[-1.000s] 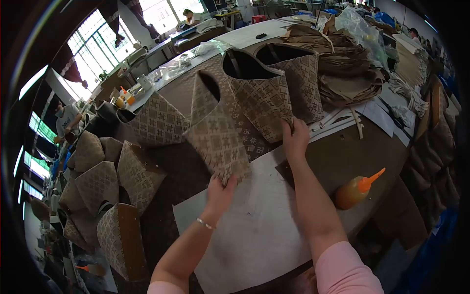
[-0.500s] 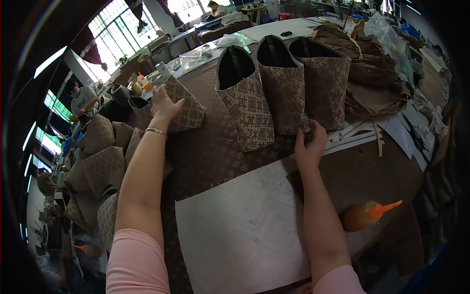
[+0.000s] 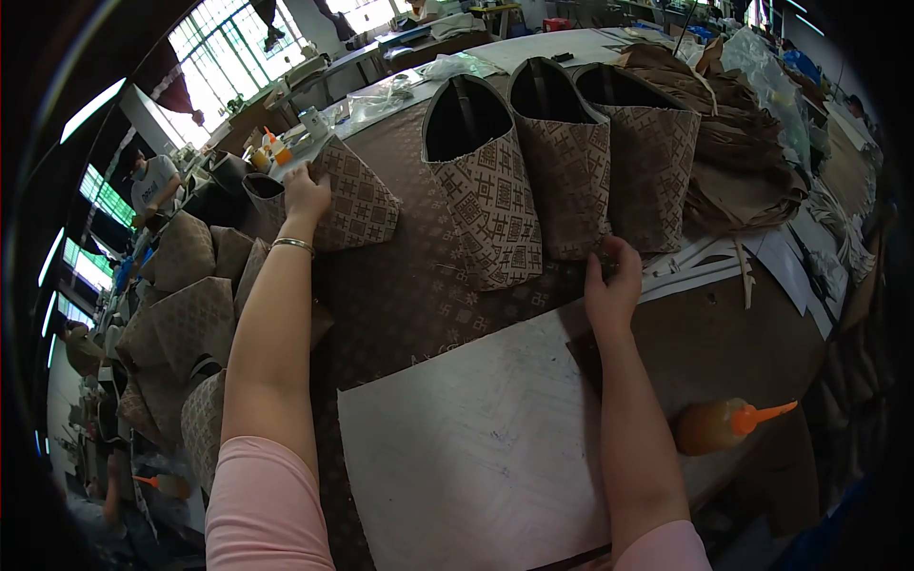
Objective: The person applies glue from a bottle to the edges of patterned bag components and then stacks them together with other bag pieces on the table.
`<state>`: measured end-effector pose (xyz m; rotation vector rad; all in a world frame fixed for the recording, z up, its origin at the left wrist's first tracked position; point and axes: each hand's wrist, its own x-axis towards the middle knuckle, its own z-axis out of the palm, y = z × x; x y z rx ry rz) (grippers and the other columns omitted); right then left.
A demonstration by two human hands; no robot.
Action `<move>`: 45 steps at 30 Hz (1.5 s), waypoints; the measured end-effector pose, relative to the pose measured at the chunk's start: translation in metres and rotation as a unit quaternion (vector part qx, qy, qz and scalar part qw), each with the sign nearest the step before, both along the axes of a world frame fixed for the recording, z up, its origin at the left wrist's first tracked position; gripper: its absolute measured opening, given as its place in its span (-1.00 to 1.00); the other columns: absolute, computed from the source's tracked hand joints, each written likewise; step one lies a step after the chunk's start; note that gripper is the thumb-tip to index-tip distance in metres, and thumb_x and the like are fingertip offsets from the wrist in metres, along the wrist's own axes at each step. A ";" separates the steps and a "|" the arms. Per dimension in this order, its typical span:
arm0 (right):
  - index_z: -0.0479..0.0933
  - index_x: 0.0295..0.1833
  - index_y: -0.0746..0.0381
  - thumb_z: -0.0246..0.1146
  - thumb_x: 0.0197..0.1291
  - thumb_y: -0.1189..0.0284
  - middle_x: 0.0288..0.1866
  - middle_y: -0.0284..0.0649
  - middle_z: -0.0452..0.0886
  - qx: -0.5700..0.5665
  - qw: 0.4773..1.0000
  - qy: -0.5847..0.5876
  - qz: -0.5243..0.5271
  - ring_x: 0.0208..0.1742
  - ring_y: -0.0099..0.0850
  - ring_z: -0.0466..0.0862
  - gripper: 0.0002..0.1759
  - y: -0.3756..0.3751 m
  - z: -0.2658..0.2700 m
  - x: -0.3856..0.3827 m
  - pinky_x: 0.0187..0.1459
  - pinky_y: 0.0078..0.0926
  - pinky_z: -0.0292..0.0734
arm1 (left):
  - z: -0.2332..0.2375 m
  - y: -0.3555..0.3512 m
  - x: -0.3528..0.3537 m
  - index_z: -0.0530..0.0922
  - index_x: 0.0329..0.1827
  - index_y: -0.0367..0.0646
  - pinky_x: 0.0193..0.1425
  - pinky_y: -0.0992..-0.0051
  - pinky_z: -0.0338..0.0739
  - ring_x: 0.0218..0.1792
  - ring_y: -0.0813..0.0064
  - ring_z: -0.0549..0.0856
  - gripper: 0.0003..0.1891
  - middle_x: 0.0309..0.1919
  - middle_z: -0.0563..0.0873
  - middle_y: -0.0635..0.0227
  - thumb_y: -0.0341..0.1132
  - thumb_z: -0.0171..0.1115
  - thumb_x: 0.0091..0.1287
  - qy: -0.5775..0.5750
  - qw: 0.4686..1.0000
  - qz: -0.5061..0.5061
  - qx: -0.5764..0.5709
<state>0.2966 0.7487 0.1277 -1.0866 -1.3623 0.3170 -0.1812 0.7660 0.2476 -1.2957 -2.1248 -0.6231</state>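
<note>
My left hand point(image 3: 307, 195) is closed at the left edge of a brown patterned fabric shell point(image 3: 362, 202), its fingertips partly hidden behind it. Farther right, three similar shells stand in a row, their dark openings facing up: a lighter left shell point(image 3: 487, 219), a middle shell point(image 3: 564, 195) and a right shell point(image 3: 652, 176). My right hand point(image 3: 612, 285) has thumb and fingers drawn together at the lower right corner of the middle shell. A pale board point(image 3: 466, 447) lies between my forearms.
A glue bottle with orange nozzle point(image 3: 719, 426) lies beside my right forearm. Brown fabric sheets point(image 3: 738, 157) are heaped at the right. More patterned shells point(image 3: 195, 319) crowd the left. Another orange-tipped bottle point(image 3: 276, 145) stands beyond my left hand. A person point(image 3: 157, 186) is at the far left.
My left thumb has drawn in from a spread position toward the fingers. The row of shells appears slightly farther right as the view shifts; my right hand stays at the middle shell's corner.
</note>
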 end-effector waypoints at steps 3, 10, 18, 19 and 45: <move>0.48 -0.09 0.31 0.25 0.01 0.56 -0.16 -0.09 0.53 -0.010 1.000 0.001 0.003 -0.08 -0.14 0.54 -0.71 0.001 0.002 0.000 -0.03 -0.30 0.42 | 0.029 -0.016 0.036 0.53 0.10 -0.11 0.18 0.22 0.39 0.13 0.18 0.48 -0.58 0.07 0.50 0.11 -0.10 0.16 0.24 -0.080 0.995 0.024 -0.059; 0.48 -0.12 0.30 0.23 0.03 0.57 -0.17 -0.09 0.53 -0.025 1.000 0.009 -0.004 -0.10 -0.15 0.54 -0.75 -0.002 0.005 0.001 -0.04 -0.31 0.43 | 0.053 -0.118 0.115 0.51 -0.28 -0.27 -0.08 0.45 0.44 -0.20 0.34 0.55 -0.90 -0.37 0.58 0.28 -0.49 0.24 0.17 -0.317 0.894 -0.303 -0.087; 0.50 -0.15 0.30 0.20 0.12 0.54 -0.22 -0.10 0.52 0.033 0.999 -0.002 0.040 -0.18 -0.21 0.57 -0.84 -0.013 0.002 0.004 -0.14 -0.36 0.46 | 0.115 -0.388 0.144 0.56 -0.36 -0.24 0.04 0.40 0.46 -0.10 0.26 0.59 -0.87 -0.22 0.61 0.23 -0.61 0.20 0.03 -0.159 0.910 -0.340 -0.175; 0.49 -0.14 0.31 0.19 0.14 0.53 -0.23 -0.11 0.52 0.016 0.999 0.016 0.048 -0.19 -0.24 0.57 -0.84 -0.016 0.000 0.007 -0.16 -0.39 0.46 | 0.112 -0.421 0.144 0.56 -0.36 -0.24 0.04 0.40 0.46 -0.10 0.26 0.59 -0.87 -0.22 0.61 0.23 -0.61 0.20 0.03 -0.161 0.916 -0.329 -0.163; 0.39 0.20 0.23 0.16 0.18 0.29 0.11 -0.11 0.48 -0.171 0.556 0.737 0.343 0.08 -0.20 0.50 -0.52 -0.216 0.020 0.133 -0.03 -0.31 0.51 | -0.077 -0.633 0.217 0.29 0.13 -0.23 0.08 0.49 0.47 0.00 0.51 0.54 -0.45 0.00 0.53 0.30 -0.50 0.38 0.11 -0.619 0.714 -0.192 0.266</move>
